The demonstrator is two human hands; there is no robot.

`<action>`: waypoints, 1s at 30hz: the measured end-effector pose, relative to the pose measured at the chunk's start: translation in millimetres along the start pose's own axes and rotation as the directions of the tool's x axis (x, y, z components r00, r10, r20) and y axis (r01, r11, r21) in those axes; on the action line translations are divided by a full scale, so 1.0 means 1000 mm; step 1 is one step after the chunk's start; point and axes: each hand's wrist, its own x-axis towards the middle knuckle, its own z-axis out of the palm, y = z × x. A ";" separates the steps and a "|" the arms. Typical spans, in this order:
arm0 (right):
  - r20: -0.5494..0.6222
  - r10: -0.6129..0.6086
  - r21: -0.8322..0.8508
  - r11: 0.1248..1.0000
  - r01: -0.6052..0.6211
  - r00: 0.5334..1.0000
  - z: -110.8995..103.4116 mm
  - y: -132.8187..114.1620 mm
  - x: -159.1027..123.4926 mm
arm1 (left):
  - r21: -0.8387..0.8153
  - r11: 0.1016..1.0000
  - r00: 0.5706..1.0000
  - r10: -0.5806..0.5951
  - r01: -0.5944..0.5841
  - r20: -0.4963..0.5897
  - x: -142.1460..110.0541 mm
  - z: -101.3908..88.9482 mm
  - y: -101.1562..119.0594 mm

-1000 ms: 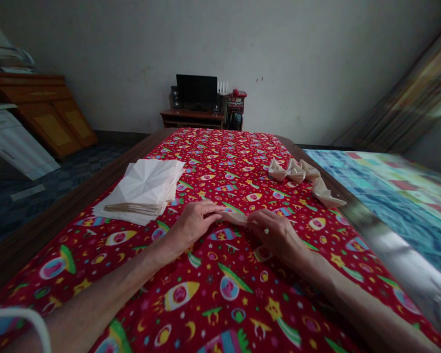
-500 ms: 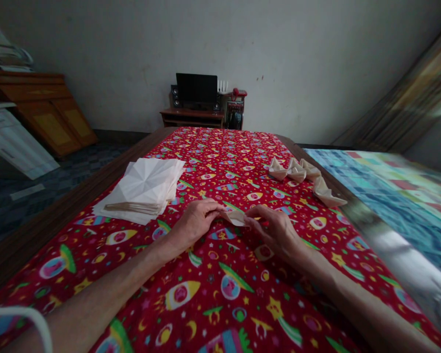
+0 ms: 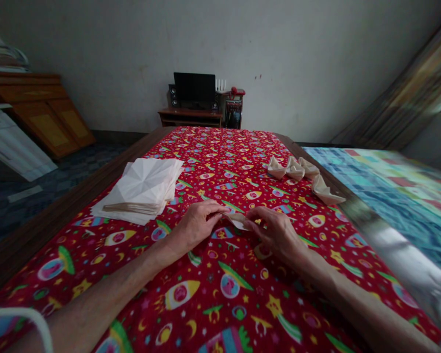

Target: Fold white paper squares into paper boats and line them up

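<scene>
A small piece of folded paper [image 3: 238, 220] is stretched between my two hands, just above or on the red patterned cloth [image 3: 220, 274]. My left hand [image 3: 198, 220] pinches its left end with thumb and fingers. At the right end, my right hand [image 3: 274, 228] is closed on the paper with thumb and forefinger. Left of my hands lies a stack of creased white paper sheets [image 3: 143, 184]. To the right stand several folded paper shapes with pointed ends, among them one nearer folded paper shape [image 3: 325, 191] apart from the rest.
The cloth covers a long table with a dark wooden edge [image 3: 106, 169]. A monitor [image 3: 194, 87] and speakers stand on a desk by the far wall. A bed [image 3: 385, 196] lies to the right, a wooden cabinet [image 3: 55, 115] to the left. A white curved tube [image 3: 25, 312] shows at bottom left.
The right end of the folded paper sits slightly lower, and my right fingers have curled further over it. My left hand has barely moved. The whole view has shifted slightly.
</scene>
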 end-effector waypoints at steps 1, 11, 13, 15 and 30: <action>-0.004 -0.002 -0.010 1.000 0.002 1.000 -0.001 -0.001 0.000 | 0.000 1.000 1.000 -0.007 0.007 0.004 0.000 0.000 0.001; -0.007 -0.024 -0.075 0.997 0.024 1.000 0.003 -0.005 0.004 | -0.034 0.999 1.000 -0.017 0.018 0.021 0.000 0.001 0.004; -0.003 -0.010 -0.072 0.997 0.010 1.000 0.004 -0.005 0.004 | -0.039 0.999 1.000 -0.013 0.014 0.023 0.000 0.001 0.003; 0.021 0.000 -0.078 0.997 0.001 1.000 0.003 -0.006 0.004 | -0.040 0.999 1.000 -0.012 0.013 0.025 0.000 0.001 0.003; -0.071 0.188 0.083 0.980 -0.182 0.980 0.006 -0.006 0.015 | -0.190 0.955 0.966 -0.245 0.226 -0.085 -0.002 0.008 0.002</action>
